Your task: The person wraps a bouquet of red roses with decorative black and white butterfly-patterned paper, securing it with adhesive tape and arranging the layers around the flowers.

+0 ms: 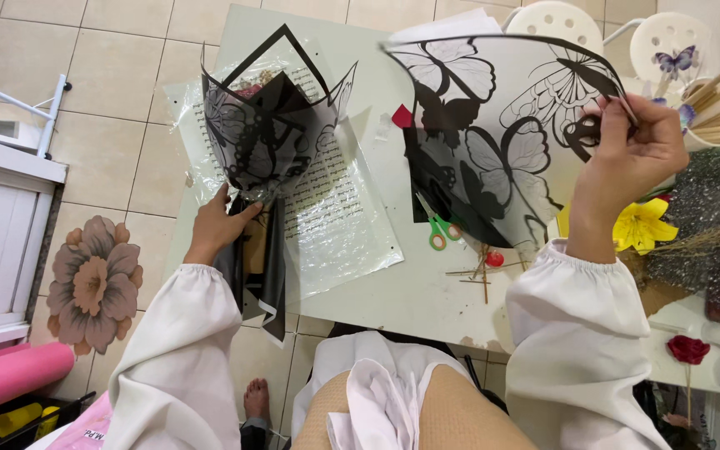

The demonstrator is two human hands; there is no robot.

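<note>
My left hand (220,223) grips the stem end of a bouquet (264,137) wrapped in black and clear paper with butterfly outlines, held over the table's left side. My right hand (637,148) pinches the upper right corner of a clear wrapping sheet (493,133) printed with black butterflies and holds it up above the table. A clear sheet with printed lines (339,208) lies flat under the bouquet. Green-handled scissors (439,229) show through the raised sheet's lower edge.
The pale table (410,292) also carries thin sticks with a red bead (487,262), a yellow flower (642,225), dark glittery filler (710,217), a cup of wooden sticks (714,100) and a red rose (688,350). White stools (668,42) stand behind. A pink roll (6,375) lies on the floor at left.
</note>
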